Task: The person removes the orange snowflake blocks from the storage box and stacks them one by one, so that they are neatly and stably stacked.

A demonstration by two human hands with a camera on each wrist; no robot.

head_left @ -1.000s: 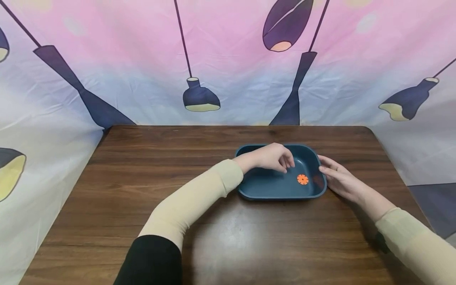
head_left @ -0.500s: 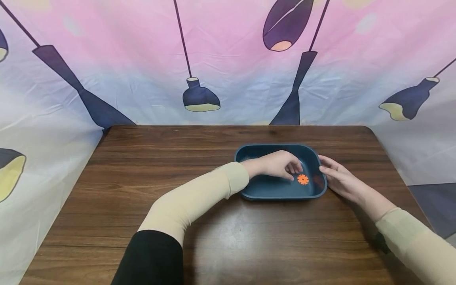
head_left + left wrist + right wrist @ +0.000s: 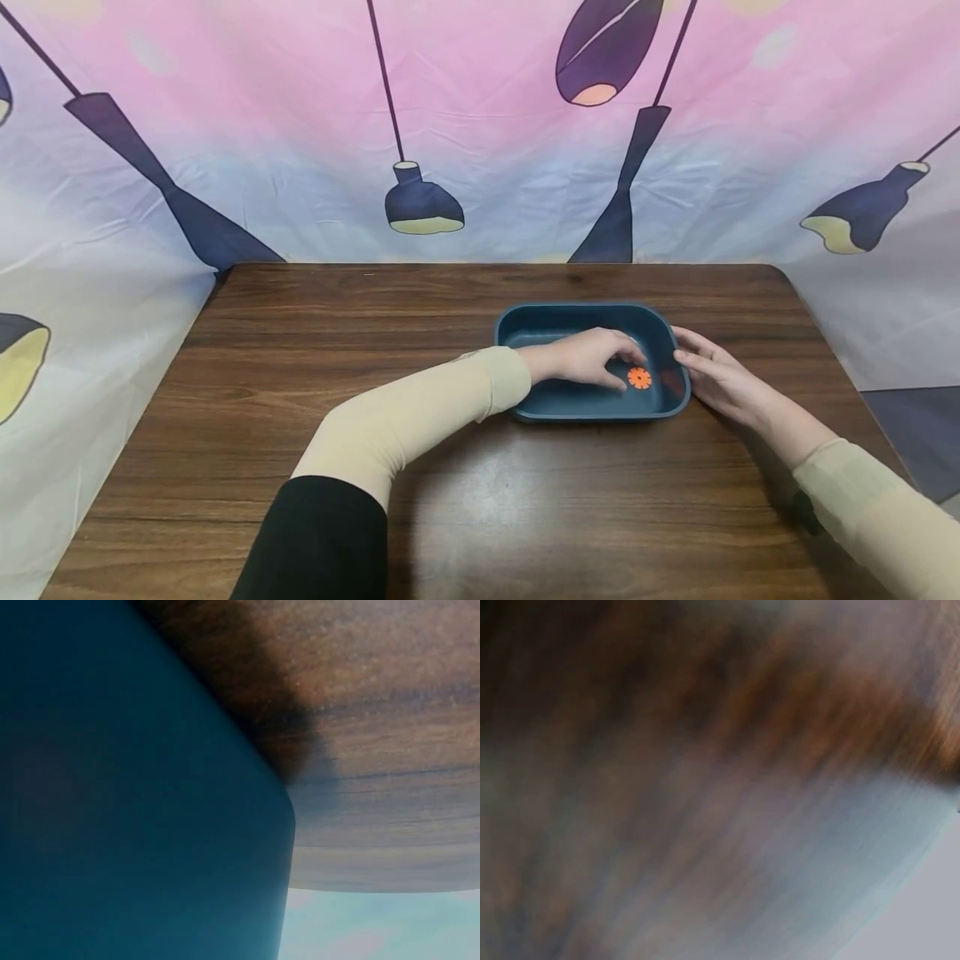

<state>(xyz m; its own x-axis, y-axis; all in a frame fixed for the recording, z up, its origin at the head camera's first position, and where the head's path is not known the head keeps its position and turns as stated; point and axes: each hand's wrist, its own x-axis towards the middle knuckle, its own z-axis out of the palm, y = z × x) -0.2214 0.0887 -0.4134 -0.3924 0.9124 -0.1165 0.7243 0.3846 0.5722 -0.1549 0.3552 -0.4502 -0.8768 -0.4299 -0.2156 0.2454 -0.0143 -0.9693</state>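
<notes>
A dark teal rectangular tray stands on the wooden table, right of centre. A small orange toothed disc lies on its floor near the right end. My left hand reaches into the tray, and its loosely bent fingertips come down just left of the disc; whether they touch it I cannot tell. My right hand rests with straight fingers against the outside of the tray's right rim. The tray's wall fills the left wrist view. The right wrist view is only blurred wood.
A printed cloth backdrop closes off the table at the back and on both sides. The table's rounded right edge is close to my right hand. Bare wood spreads to the left of the tray and in front of it.
My left hand has moved right and lower inside the tray, from above its middle down to beside the orange disc. My right hand and the tray have stayed put.
</notes>
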